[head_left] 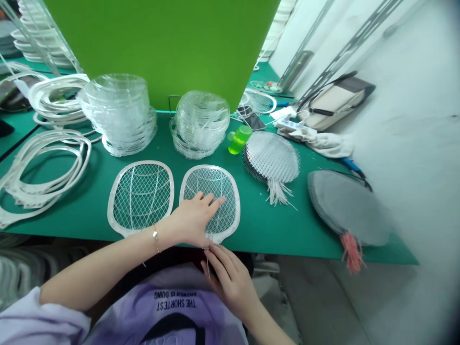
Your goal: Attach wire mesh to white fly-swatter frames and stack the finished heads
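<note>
Two white mosquito-swatter frames with mesh lie side by side at the table's front edge: the left swatter head (141,195) and the right swatter head (230,211). My left hand (194,218) rests on the right one, fingers spread over its mesh and thumb down by the neck. Just below that neck, my right hand (228,275) has its fingers pressed together, with a thin pale wire (207,269) showing between them. The neck itself is mostly covered by both hands.
Behind stand two stacks of clear plastic rings (120,112), (201,122). White swatter frames (81,163) pile at left. Round mesh sheets (273,155) and grey mesh sheets (348,206) lie right, near a green bottle (240,139), a phone (251,118) and a bag (334,103). A green panel (161,48) rises behind.
</note>
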{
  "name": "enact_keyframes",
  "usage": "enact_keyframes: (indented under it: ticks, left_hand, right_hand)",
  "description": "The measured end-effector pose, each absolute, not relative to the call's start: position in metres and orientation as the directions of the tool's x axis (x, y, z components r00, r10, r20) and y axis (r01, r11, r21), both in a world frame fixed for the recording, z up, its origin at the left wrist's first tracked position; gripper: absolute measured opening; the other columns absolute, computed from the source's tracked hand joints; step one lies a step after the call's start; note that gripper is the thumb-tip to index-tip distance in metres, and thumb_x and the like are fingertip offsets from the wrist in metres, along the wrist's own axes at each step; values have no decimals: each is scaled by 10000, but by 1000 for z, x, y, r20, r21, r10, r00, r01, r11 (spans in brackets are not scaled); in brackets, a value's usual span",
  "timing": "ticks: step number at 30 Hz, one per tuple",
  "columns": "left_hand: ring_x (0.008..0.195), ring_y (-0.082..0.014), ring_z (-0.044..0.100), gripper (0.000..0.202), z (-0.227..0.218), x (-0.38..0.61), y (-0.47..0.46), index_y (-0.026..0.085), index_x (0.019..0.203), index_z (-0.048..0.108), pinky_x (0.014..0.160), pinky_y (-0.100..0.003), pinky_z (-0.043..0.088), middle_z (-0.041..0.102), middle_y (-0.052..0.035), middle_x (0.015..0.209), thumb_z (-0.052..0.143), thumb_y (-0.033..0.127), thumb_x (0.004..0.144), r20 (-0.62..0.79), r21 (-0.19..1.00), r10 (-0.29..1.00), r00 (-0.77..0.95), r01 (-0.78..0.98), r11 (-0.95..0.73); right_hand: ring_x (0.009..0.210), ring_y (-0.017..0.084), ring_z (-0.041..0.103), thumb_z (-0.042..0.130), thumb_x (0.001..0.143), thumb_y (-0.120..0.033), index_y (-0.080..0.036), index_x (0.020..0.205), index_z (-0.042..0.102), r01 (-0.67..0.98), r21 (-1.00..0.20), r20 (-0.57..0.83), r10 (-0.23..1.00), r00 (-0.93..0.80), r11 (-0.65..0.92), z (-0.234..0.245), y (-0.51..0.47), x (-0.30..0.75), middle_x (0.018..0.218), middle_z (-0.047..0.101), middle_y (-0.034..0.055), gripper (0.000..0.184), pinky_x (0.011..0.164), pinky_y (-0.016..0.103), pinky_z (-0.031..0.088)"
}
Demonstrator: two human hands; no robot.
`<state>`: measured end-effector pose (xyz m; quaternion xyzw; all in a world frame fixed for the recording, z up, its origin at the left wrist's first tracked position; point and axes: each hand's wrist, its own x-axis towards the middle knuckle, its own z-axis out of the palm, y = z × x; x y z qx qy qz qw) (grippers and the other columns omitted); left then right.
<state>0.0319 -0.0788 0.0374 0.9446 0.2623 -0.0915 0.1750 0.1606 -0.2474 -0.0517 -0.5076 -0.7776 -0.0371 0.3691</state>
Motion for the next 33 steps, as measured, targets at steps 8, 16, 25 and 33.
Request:
enact_keyframes:
  ticks: [8,16,25,33]
  left_hand:
    - [1149,-351,482,1030,40,40,-77,150,1536,230,914,-443,496,471,-171,1386,783,375,697,-313,281,434,845,519,-807]
    - [1165,-349,468,1025,40,40,-79,146,1520,222,928,-451,495,462,-172,1387,786,340,687,-336,299,453,826,550,-780]
    - [1267,-367,482,1040,46,33,-76,161,1548,210,978,-444,489,485,-169,1426,805,396,728,-320,393,451,833,550,-737]
    - [1533,-322,150,982,56,-136,-81,379,1545,279,1212,-568,202,236,5,1660,585,53,671,-262,351,640,722,689,-634]
  right_hand:
    - [1022,225,712,641,881,-29,-95,1225,664,782,-329,679,708,-194,529,-76,-244,158,1068,762,130,350,841,359,640]
    - [884,206,711,584,920,-29,-103,934,716,749,-184,561,693,-452,637,-50,-231,167,923,757,117,153,765,332,601]
    - [878,218,702,477,992,-126,-130,969,694,744,-209,461,735,-497,634,-21,-224,174,963,759,106,219,695,345,558]
    - [801,209,706,617,879,-187,-190,1023,666,735,-393,583,768,-267,554,24,-243,146,882,766,63,152,722,334,580]
